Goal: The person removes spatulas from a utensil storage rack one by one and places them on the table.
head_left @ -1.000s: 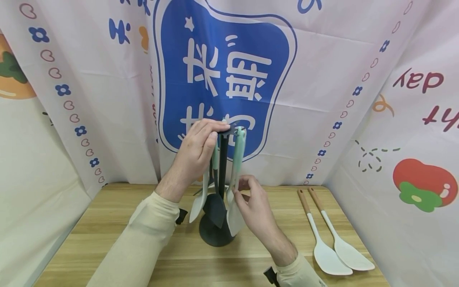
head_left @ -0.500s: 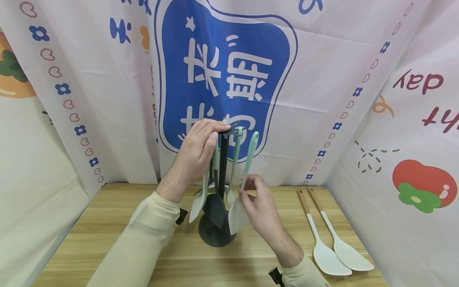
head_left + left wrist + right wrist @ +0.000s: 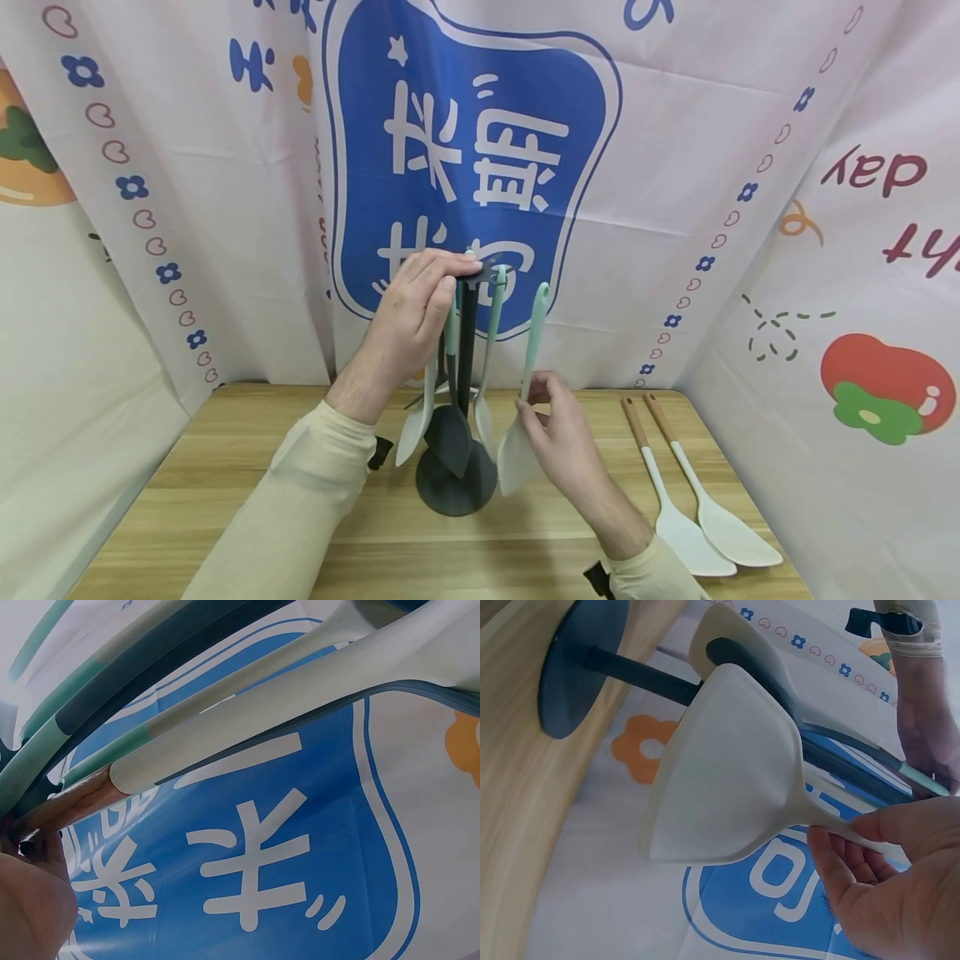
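Observation:
My left hand (image 3: 415,307) holds the top of a dark utensil stand (image 3: 454,498), with fingers laid over its hook ring and thumb at the edge. To the right, my right hand (image 3: 564,437) pinches the neck of a turner (image 3: 727,772) with a broad off-white blade and mint-green handle. The turner stands nearly upright, blade down, apart from the stand. Still hanging from the ring are a dark-headed utensil (image 3: 448,442), a pale one (image 3: 415,432) and a mint-handled spoon (image 3: 483,421). A wooden-handled white utensil (image 3: 247,727) hangs close to my left hand.
Two white turners (image 3: 693,533) with wooden handles lie side by side on the wooden table (image 3: 225,467), at the right. Behind the table hangs a printed white cloth (image 3: 675,150), and similar cloth rises at both sides.
My right hand has drawn the mint-handled turner off the ring and moved it to the right and slightly down. The left hand has stayed on the stand's top.

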`<state>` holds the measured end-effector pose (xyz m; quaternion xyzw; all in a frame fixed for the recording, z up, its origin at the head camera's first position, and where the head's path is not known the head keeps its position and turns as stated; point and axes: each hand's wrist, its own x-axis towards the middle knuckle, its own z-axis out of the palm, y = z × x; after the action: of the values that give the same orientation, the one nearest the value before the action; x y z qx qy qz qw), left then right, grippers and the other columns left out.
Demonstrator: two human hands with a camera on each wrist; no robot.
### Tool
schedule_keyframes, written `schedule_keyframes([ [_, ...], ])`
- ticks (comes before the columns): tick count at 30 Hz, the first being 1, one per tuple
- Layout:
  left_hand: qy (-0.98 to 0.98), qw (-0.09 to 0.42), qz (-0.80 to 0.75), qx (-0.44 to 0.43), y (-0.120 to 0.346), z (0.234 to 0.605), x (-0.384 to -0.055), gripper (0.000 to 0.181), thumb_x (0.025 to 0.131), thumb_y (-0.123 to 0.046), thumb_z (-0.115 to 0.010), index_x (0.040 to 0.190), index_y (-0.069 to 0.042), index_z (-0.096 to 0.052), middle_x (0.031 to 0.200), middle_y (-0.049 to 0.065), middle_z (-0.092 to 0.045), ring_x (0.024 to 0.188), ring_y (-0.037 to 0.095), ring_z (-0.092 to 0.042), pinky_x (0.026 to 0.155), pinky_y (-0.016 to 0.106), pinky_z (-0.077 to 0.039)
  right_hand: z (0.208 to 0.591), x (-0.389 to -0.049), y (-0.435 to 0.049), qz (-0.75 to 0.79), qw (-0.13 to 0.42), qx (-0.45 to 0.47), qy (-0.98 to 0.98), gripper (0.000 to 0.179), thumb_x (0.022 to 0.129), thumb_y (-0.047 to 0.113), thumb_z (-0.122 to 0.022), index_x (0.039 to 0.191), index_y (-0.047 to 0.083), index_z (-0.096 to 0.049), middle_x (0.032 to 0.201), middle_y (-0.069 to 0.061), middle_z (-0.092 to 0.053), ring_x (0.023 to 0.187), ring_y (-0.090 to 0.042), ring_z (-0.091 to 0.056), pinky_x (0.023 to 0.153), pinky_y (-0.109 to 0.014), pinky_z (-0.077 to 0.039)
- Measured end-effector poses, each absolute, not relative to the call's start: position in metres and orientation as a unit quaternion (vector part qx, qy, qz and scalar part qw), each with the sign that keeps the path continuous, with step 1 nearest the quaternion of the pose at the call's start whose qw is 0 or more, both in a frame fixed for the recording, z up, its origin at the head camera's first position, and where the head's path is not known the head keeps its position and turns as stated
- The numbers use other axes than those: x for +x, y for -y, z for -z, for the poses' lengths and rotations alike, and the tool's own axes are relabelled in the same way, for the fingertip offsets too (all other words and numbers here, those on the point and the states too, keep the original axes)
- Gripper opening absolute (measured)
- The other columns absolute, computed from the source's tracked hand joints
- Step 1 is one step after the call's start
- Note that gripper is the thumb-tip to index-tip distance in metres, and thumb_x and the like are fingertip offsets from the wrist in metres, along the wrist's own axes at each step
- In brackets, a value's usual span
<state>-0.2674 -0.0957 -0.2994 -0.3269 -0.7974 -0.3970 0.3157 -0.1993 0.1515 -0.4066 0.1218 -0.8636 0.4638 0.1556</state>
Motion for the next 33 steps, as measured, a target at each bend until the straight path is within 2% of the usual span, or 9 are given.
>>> schedule_keyframes([
  [14,0.795,0.317,0.398,-0.329,0.096,0.299,-0.267,0.049,0.123,-0.025,-0.04,0.154,-0.01,-0.075,0.159,0.012,-0.073,0.159,0.034,-0.059,0.141,0.055,-0.043,0.421,-0.203,-0.178,-0.442,0.139,0.105,0.88,0.026,0.113,-0.003,-0.071,0.138,0.0,-0.065,0.132,-0.02,-0.075,0.127,-0.035,-0.08,0.1,-0.04,-0.075],
  [23,0.797,0.316,0.397,-0.327,0.095,0.3,-0.268,0.049,0.123,-0.024,-0.04,0.154,-0.01,-0.074,0.16,0.012,-0.072,0.159,0.034,-0.058,0.141,0.055,-0.043,0.427,-0.204,-0.192,-0.431,0.133,0.092,0.888,0.024,0.112,-0.003,-0.071,0.135,-0.002,-0.065,0.128,-0.02,-0.075,0.123,-0.035,-0.081,0.097,-0.039,-0.075],
  [33,0.791,0.321,0.397,-0.336,0.095,0.299,-0.268,0.048,0.122,-0.023,-0.04,0.154,-0.01,-0.074,0.158,0.012,-0.073,0.157,0.034,-0.059,0.139,0.055,-0.044,0.432,-0.204,-0.205,-0.403,0.123,0.08,0.903,0.024,0.113,0.0,-0.072,0.135,-0.002,-0.067,0.128,-0.019,-0.078,0.12,-0.034,-0.082,0.097,-0.043,-0.075],
])
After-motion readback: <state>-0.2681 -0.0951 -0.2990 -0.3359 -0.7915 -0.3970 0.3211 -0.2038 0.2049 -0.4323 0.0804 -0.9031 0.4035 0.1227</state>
